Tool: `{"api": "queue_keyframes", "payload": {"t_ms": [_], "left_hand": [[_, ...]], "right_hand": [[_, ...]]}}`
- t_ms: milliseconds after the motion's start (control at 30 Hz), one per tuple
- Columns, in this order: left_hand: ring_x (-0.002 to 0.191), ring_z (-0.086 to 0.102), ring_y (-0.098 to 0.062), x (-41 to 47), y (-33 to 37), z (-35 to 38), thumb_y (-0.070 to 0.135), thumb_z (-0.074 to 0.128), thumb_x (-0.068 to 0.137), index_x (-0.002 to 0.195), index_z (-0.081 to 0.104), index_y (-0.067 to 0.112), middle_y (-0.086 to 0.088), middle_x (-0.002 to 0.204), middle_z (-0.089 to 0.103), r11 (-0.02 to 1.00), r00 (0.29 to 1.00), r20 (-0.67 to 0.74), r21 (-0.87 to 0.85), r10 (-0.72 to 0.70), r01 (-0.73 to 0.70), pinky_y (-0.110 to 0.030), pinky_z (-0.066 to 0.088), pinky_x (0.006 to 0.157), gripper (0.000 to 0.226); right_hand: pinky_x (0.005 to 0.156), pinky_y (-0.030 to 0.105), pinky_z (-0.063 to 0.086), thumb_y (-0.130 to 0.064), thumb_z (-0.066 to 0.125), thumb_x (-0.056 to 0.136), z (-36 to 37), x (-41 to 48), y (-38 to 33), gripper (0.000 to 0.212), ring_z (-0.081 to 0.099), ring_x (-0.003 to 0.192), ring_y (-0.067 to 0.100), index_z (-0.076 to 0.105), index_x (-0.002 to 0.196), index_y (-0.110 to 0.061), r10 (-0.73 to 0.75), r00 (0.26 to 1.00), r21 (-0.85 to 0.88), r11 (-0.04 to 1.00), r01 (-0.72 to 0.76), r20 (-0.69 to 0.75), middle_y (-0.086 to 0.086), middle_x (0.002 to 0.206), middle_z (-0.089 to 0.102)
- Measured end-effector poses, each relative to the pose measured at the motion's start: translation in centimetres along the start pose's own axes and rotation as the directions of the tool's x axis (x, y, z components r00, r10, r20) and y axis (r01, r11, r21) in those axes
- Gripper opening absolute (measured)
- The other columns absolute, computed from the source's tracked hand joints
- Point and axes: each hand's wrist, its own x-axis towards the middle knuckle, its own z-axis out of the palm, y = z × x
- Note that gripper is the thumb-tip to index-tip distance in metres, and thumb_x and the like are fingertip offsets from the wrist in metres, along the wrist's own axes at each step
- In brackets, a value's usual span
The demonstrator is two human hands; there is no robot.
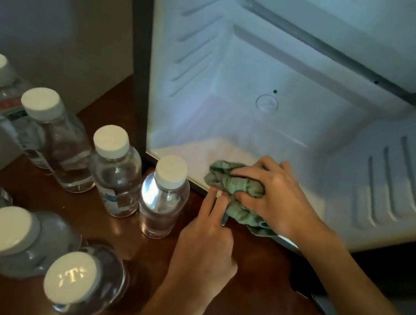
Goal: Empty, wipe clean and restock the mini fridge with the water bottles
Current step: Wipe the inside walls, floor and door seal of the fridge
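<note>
Desk: A dark wooden surface (104,236), and an open mini fridge (193,43) with its white cavity bare. Why are the bottles outside?

Photographer: The water bottles (163,199) stand capped and upright in rows on the wood, just left of the fridge. They appear to be parked there so the interior can be wiped. Restocking looks yet to come.

Desk: And the hands?

Photographer: The right hand (272,193) is clenched around a bunched green cloth (235,184), pressing it onto the front lip of the fridge floor. That is likely the spot being cleaned. The left hand (204,234) lies just beside it, with two fingers (212,197) straight and touching the cloth's near edge and the others curled under. It grasps nothing that shows and seems only to steady the cloth.
</note>
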Motion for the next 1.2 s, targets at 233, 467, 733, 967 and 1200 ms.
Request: {"api": "queue_keyframes", "payload": {"t_ms": [233, 467, 733, 967, 1200], "left_hand": [[0.142, 0.037, -0.025, 0.1, -0.2, 0.5, 0.018, 0.070, 0.050, 0.046, 0.062, 0.015, -0.012, 0.142, 0.050, 1.000, 0.999, -0.050, 0.000, 0.018, -0.018, -0.021, 0.052, 0.056, 0.010], [0.138, 0.042, -0.027, 0.4, -0.2, 0.2, 0.017, 0.071, 0.046, 0.047, 0.062, 0.012, -0.011, 0.139, 0.054, 0.999, 0.998, -0.047, -0.022, 0.031, -0.032, -0.027, 0.055, 0.072, 0.010], [0.128, 0.052, -0.029, 0.1, -0.3, 0.1, 0.020, 0.065, 0.043, 0.050, 0.064, 0.013, -0.010, 0.136, 0.055, 0.991, 0.992, -0.111, -0.118, 0.055, -0.068, -0.031, 0.052, 0.095, 0.010], [0.134, 0.046, -0.029, 0.4, -0.2, 0.2, 0.019, 0.063, 0.045, 0.052, 0.067, 0.012, -0.009, 0.139, 0.054, 0.992, 0.987, -0.150, -0.110, 0.050, -0.067, -0.036, 0.049, 0.099, 0.011], [0.134, 0.046, -0.030, 0.3, -0.8, -0.4, 0.019, 0.069, 0.044, 0.057, 0.067, 0.010, -0.008, 0.137, 0.056, 0.996, 0.995, -0.075, -0.058, 0.062, -0.066, -0.043, 0.052, 0.095, 0.016]], "right_hand": [[0.092, 0.050, 0.039, -0.043, 0.056, 0.096, 1.2, 4.4, -2.4, 0.039, 0.032, 0.120, 0.033, 0.053, 0.135, -0.044, -0.093, 0.995, -0.331, 0.941, 0.074, -0.040, 0.000, 0.130, 0.040], [0.105, 0.059, 0.034, -0.039, 0.048, 0.101, 0.4, 13.2, -0.8, 0.038, 0.024, 0.135, 0.043, 0.050, 0.139, -0.033, 0.305, 0.942, -0.315, 0.888, -0.335, -0.144, 0.010, 0.148, 0.029], [0.091, 0.050, 0.043, -0.045, 0.060, 0.093, 1.3, 7.0, -4.1, 0.038, 0.036, 0.115, 0.032, 0.056, 0.131, -0.043, -0.196, 0.980, -0.275, 0.944, 0.184, -0.015, 0.003, 0.124, 0.042], [0.091, 0.058, 0.044, -0.036, 0.060, 0.095, 2.8, 10.2, -5.4, 0.034, 0.040, 0.117, 0.043, 0.058, 0.129, -0.033, -0.169, 0.973, -0.460, 0.884, 0.080, -0.155, 0.013, 0.132, 0.044], [0.100, 0.060, 0.036, -0.021, 0.056, 0.095, 0.5, 17.5, -5.6, 0.038, 0.029, 0.126, 0.040, 0.054, 0.131, -0.032, 0.206, 0.977, -0.424, 0.880, -0.212, -0.061, 0.011, 0.139, 0.031]]}}
